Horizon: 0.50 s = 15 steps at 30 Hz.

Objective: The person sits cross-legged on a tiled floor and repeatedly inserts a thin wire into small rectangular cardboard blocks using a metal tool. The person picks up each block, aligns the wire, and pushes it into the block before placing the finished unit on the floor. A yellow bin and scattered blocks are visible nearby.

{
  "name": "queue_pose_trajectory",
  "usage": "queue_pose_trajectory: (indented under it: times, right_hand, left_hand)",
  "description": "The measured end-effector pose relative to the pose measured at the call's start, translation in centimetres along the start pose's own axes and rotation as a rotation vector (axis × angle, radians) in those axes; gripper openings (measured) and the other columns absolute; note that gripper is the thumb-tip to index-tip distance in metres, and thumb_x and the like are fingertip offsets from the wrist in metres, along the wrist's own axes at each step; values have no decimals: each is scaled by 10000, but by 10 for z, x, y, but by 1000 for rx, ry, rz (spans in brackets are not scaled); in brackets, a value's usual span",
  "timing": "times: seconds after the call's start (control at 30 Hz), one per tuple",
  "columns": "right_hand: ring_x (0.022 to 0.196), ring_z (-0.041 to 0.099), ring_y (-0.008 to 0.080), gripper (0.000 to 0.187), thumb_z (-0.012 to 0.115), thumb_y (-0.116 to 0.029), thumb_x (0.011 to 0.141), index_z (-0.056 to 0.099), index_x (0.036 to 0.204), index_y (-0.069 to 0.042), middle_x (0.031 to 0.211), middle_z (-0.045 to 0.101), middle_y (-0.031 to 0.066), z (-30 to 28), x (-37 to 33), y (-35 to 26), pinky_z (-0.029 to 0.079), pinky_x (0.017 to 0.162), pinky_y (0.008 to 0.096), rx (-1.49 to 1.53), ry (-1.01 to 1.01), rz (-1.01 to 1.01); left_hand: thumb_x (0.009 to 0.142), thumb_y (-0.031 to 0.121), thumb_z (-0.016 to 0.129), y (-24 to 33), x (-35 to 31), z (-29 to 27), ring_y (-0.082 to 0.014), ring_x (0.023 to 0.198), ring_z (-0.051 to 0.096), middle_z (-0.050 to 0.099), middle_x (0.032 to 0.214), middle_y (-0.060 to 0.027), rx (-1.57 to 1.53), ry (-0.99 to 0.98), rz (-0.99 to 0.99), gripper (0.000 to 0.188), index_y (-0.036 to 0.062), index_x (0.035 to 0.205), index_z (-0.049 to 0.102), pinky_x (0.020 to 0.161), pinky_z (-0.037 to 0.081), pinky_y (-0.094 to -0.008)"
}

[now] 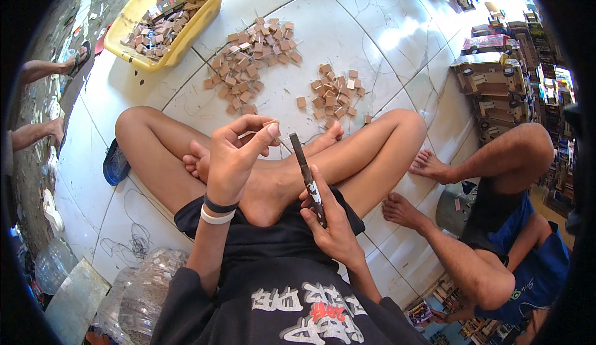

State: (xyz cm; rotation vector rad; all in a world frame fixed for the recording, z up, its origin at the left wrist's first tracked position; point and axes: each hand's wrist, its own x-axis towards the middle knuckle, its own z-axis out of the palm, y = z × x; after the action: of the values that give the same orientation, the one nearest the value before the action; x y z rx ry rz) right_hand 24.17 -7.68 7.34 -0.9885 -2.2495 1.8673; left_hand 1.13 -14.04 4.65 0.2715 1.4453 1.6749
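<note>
My left hand is raised above my crossed legs, thumb and fingers pinched on a small wooden block, mostly hidden by the fingertips. A thin pale stick or wire runs from the pinch toward the tool. In my right hand is a long, flat, dark metal tool with a worn, patchy grip, perhaps a file or blade. Its upper end is close to the thin stick; whether they touch I cannot tell. Beyond my feet lie a larger pile of wooden blocks with thin sticks and a smaller pile of blocks.
A yellow basin full of blocks stands at the far left. At right are stacked toy trucks and another person's bent leg. A dark blue sandal, tangled wire and plastic bags lie at left.
</note>
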Motion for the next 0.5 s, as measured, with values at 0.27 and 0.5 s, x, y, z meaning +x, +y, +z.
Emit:
queue_pose_trajectory:
  times: [0.27, 0.5]
  right_hand:
    - [867, 538, 157, 837, 651, 27, 1007, 247, 1725, -121, 1035, 551, 69, 1, 0, 1, 484, 799, 290, -58, 27, -50]
    - [841, 530, 130, 832, 650, -5, 1025, 221, 1729, -112, 1037, 559, 47, -1, -4, 0, 466, 753, 270, 79, -57, 55]
  left_hand:
    - [987, 138, 795, -6, -1, 7, -122, 901, 720, 759, 996, -67, -86, 2, -26, 332, -46, 1250, 708, 780, 563, -246]
    - [977, 120, 810, -11, -2, 12, -153, 978, 744, 765, 1043, -88, -318, -134, -188, 440, -60, 1346, 651, 931, 595, -284]
